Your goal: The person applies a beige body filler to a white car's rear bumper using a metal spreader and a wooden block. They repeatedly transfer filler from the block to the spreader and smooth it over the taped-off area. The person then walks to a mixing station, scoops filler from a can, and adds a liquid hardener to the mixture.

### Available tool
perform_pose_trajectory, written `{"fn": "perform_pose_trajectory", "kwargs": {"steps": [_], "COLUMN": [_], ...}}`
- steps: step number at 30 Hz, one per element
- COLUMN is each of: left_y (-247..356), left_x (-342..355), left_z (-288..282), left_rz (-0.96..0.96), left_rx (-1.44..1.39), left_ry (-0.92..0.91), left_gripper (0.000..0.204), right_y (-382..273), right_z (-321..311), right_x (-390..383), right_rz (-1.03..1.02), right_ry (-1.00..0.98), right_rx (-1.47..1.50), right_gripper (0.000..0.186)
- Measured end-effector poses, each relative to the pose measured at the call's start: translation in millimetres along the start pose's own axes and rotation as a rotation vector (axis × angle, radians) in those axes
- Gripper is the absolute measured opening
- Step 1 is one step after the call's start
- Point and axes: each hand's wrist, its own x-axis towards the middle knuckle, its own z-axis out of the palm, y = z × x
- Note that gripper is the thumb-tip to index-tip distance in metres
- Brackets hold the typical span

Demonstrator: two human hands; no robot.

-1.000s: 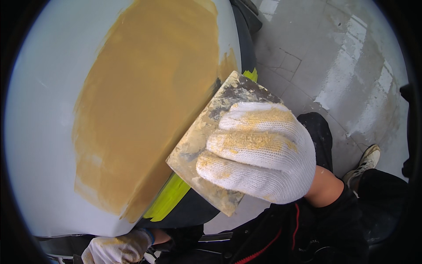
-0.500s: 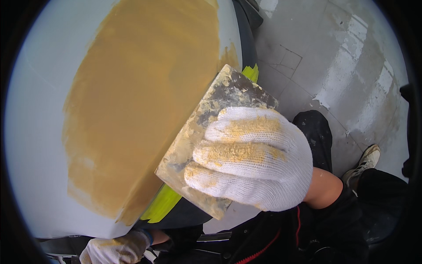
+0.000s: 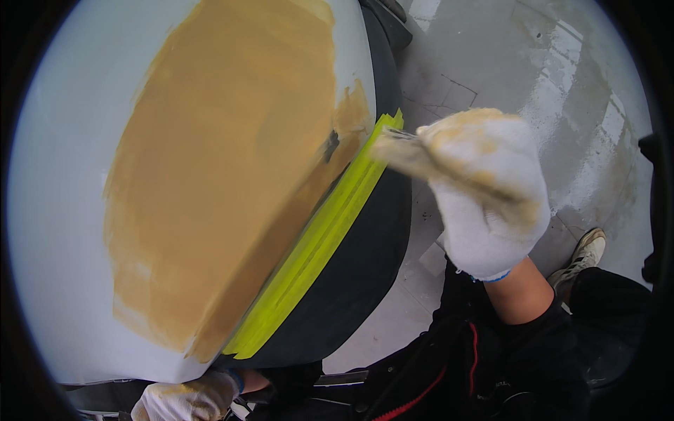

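Note:
My right hand, in a white knit glove stained with tan filler, is closed around a flat putty spreader. The spreader is seen nearly edge-on, blurred, just off the right edge of a strip of yellow-green masking tape. Left of the tape, a broad coat of tan body filler covers a white vehicle panel. Close to the tape's upper part, a small dark spot shows in the filler. At the lower edge my gloved left hand is closed below the panel; what it holds is hidden.
Black trim curves along the panel beyond the tape. Grey tiled floor with wet-looking light streaks lies to the right. A shoe stands there beside a dark trouser leg.
My right hand has lifted the spreader off the panel edge, moved up and right, and turned it edge-on. The tape strip and filler edge are now uncovered. The left hand has hardly moved.

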Motion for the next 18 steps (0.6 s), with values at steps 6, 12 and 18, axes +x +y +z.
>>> {"fn": "perform_pose_trajectory", "kwargs": {"steps": [6, 12, 18], "left_y": [7, 10, -2], "left_x": [1, 7, 10], "left_z": [4, 8, 7], "left_rz": [-0.045, -0.058, -0.025], "left_rx": [-0.011, 0.041, -0.068], "left_ry": [-0.021, -0.020, -0.026], "left_gripper": [0.028, 0.028, 0.026], "right_y": [-21, -32, -31], "right_z": [10, 8, 18], "right_x": [2, 2, -12], "right_rz": [-0.098, 0.075, 0.049], "right_ry": [-0.250, -0.364, -0.365], "right_rx": [-0.195, -0.085, -0.055], "right_gripper": [0.039, 0.039, 0.040]}}
